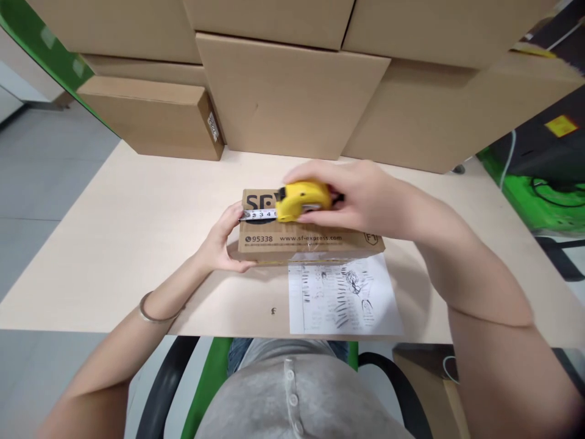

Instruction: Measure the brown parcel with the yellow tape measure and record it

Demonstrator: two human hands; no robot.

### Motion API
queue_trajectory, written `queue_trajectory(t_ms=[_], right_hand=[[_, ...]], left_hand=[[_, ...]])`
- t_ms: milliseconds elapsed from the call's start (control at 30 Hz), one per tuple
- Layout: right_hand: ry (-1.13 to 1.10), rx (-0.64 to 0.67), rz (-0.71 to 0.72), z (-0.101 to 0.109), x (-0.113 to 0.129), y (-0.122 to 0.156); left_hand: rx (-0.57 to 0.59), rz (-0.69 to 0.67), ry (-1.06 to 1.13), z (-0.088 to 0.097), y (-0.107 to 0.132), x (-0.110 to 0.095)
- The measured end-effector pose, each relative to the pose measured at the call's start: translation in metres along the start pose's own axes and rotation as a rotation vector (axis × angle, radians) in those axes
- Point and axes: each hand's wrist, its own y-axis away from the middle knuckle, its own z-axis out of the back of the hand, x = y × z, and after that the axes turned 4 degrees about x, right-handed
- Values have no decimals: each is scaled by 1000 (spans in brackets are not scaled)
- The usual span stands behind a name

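A brown cardboard box [274, 245] with printed black lettering is in front of me, its long side across my view. My left hand [225, 241] is wrapped round its left end, the fingers near the end of a tape blade [261, 214]. Above the box top, my right hand [361, 198] grips a yellow tape measure [304, 200]. A short length of white blade runs out of the case leftward, along the box top to its left edge. Part of the printed logo is hidden behind the case.
A paper sheet [340, 305] with handwritten marks lies partly under the box, by the table's front edge. Large cardboard sheets or boxes [292, 97] stand along the back of the table [114, 256]. A closed carton [159, 125] stands at the back left.
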Motion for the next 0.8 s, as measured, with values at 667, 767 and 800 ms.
queue_trajectory(t_ms=[667,767,800], right_hand=[[-96,-248,-363,19,-64,129],[-69,-255,-360,18,-61,127],[-51,-252,-360,19,-59,126]], left_hand=[[-12,109,2,1,3,0],[-12,130,0,1,7,0],[-10,136,2,1,7,1]])
